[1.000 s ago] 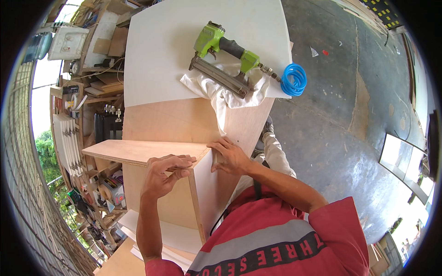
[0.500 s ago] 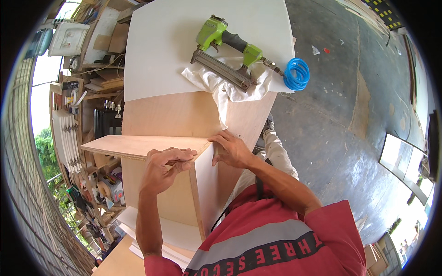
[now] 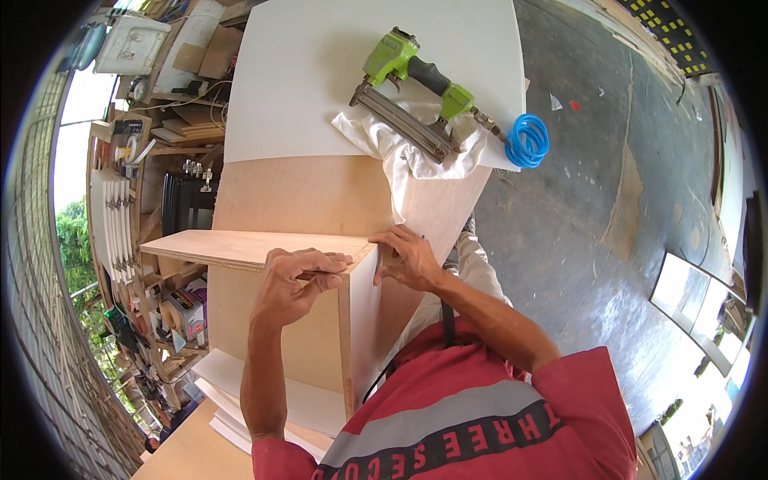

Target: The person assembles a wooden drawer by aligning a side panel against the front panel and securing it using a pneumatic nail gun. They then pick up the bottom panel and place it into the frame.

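Fingers atop plywood corner joint

The person wears a short-sleeved red shirt with a broad grey band running across it and a darker stripe carrying large red block lettering beneath that. A narrow dark strap runs down from the shoulder area, and light beige trousers show beyond it. Both forearms are bare, with nothing worn on the left hand or the right hand.
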{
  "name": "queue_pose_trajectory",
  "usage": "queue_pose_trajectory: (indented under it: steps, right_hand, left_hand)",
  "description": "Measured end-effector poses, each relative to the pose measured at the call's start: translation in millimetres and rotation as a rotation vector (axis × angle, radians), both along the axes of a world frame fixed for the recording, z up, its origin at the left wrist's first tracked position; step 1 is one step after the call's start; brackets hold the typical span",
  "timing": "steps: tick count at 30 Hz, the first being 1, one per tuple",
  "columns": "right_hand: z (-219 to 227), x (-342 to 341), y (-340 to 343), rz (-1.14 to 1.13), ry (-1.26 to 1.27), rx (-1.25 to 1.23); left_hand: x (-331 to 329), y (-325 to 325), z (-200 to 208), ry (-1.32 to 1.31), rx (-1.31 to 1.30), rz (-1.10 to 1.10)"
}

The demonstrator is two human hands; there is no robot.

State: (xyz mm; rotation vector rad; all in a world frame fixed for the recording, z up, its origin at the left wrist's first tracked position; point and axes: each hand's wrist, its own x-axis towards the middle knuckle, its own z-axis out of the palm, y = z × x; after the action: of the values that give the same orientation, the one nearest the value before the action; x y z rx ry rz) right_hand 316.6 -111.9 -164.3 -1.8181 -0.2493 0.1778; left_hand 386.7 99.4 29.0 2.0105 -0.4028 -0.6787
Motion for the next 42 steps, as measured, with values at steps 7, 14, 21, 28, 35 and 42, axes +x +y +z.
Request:
queue_pose_trajectory:
  steps: [7, 14, 21, 28, 35, 42]
  right_hand:
    - [-1, 2, -1, -0.033, -0.048, 0.018]
    - [2, 7, -7, 0.044, -0.001, 0.007]
    - [44, 45, -45, 0.311, 0.07, -0.117]
    - [57, 182, -140, -0.573, -0.35, -0.69]
    - [53, 247, -139, -0.193, 0.122, -0.855]
    - [56, 239, -162, -0.166, 0.082, -0.772]
  left_hand:
    - [1, -5, 3, 0.028, 0.001, 0.021]
    - [-2, -3, -1, 0.022, -0.04, 0.041]
    - [-1, 2, -5, 0.073, -0.062, 0.061]
    - [1, -2, -5, 0.05, -0.044, 0.045]
    - [-2, -1, -2, 0.074, -0.049, 0.085]
    - [1, 2, -5, 0.058, -0.058, 0.049]
